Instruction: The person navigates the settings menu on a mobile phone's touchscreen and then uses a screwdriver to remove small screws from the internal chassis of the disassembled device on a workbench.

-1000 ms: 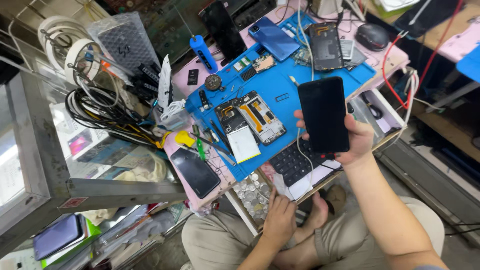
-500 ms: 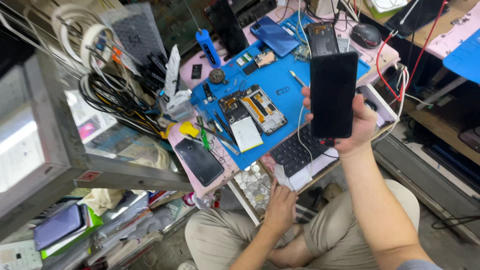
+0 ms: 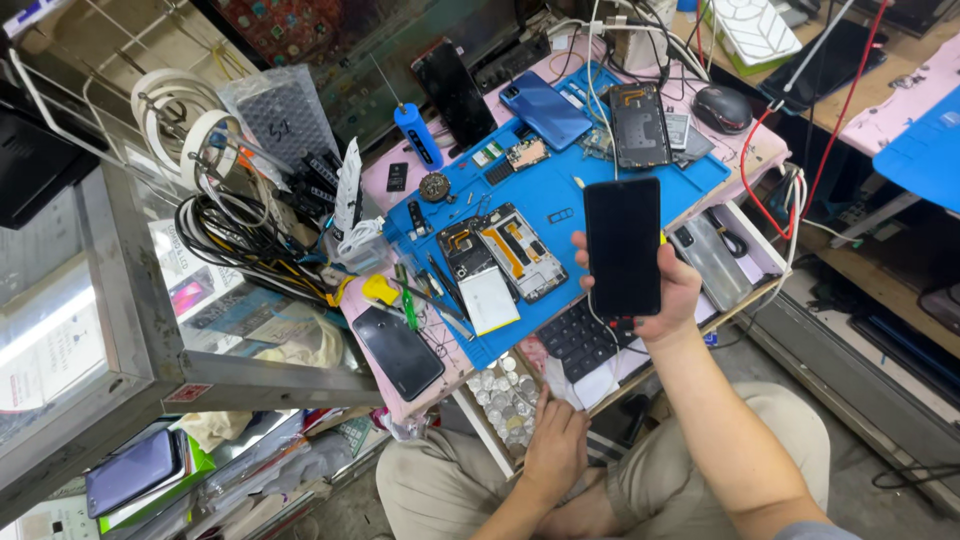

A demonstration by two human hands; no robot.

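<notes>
Blue rubbery mat is covering the cluttered bench, an opened phone lying on it. Above, the right hand is gripping a glossy black rectangular phone upright. The left hand is resting loosely curled in the lap.

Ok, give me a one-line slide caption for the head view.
Right hand holds a dark-screened phone above the blue repair mat; left hand rests at the lap.

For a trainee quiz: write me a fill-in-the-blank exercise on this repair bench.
1. The right hand holds a dark-screened ____ upright.
2. The opened phone lies on a ____ mat.
3. The left hand rests low, holding ____.
4. The computer mouse is coloured ____.

Missing words: phone; blue; nothing; black.
</notes>
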